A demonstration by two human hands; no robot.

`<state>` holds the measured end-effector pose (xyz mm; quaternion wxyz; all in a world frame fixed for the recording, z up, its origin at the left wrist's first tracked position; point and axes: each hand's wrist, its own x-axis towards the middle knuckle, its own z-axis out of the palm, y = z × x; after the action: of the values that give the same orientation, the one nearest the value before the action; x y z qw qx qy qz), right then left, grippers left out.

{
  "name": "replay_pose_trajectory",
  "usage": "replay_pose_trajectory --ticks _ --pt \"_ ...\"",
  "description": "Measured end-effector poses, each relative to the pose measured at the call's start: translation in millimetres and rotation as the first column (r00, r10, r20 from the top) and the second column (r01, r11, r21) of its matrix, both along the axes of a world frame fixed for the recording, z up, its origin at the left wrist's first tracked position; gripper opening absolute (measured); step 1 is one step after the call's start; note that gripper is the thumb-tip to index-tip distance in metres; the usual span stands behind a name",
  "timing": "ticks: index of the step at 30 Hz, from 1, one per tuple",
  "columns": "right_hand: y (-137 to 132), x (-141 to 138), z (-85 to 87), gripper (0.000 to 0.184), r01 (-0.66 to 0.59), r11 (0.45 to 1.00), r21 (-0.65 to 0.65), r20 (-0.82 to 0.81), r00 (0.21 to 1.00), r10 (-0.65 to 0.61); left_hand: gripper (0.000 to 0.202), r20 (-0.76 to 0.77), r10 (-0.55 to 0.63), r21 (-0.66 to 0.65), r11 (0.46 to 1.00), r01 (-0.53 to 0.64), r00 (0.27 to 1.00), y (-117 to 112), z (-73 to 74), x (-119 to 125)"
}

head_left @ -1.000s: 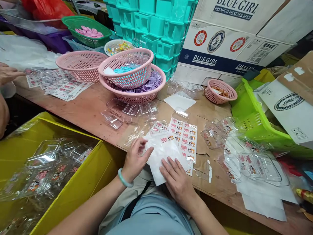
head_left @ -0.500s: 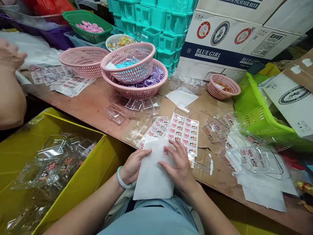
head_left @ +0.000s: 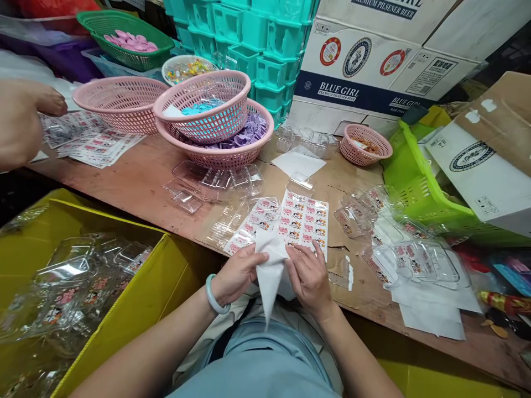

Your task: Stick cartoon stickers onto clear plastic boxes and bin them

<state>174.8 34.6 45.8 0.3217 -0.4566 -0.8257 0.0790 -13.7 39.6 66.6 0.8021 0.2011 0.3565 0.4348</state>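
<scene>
A thin white sheet of paper (head_left: 270,276) hangs folded to a downward point above my lap. My left hand (head_left: 236,275), with a pale bangle on its wrist, grips the sheet's left side between thumb and fingers. At its upper right part, my right hand (head_left: 309,276) pinches the paper. Just beyond lies a sticker sheet (head_left: 305,221) with cat pictures and pink print, beside another sticker sheet (head_left: 254,224) partly under clear plastic. Clear plastic boxes (head_left: 418,260) with stickers lie to the right on white papers (head_left: 431,315).
A yellow bin (head_left: 145,276) with clear boxes stands at left. Pink baskets (head_left: 207,130) hold blue and purple pieces. Behind are turquoise crates (head_left: 253,33) and white cartons (head_left: 360,72); a green basket (head_left: 427,193) is at right. Another person's hand (head_left: 29,116) reaches in from the left.
The white paper has gone from lying flat between my hands to folded into a point. My right hand has closed from spread fingers to a pinch. The other person's hand has moved right and down.
</scene>
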Motion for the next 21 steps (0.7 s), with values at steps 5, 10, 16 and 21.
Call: replay_pose_trajectory --ticks 5,10,16,21 --pt "4.7 6.5 8.9 0.024 0.096 0.955 -0.281 -0.261 0.950 -0.172 0.043 -0.114 -0.041 0.124 0.991 0.056 0.993 5.3 1.2 7.0" --pt "6.0 12.1 14.6 0.021 0.143 0.863 -0.484 -0.424 0.825 -0.374 0.049 -0.092 -0.062 0.133 0.988 0.074 0.994 8.8 -1.9 15.0" --pt "31.6 45.4 14.6 0.025 0.402 0.797 -0.452 -0.758 0.299 -0.580 0.051 -0.106 -0.005 0.101 0.995 0.016 0.994 21.8 -8.2 30.3" --pt "34.2 62.9 30.7 0.031 0.631 0.731 -0.259 -0.793 0.293 -0.534 0.059 -0.422 0.352 0.400 0.900 -0.177 0.836 13.2 -10.4 32.6"
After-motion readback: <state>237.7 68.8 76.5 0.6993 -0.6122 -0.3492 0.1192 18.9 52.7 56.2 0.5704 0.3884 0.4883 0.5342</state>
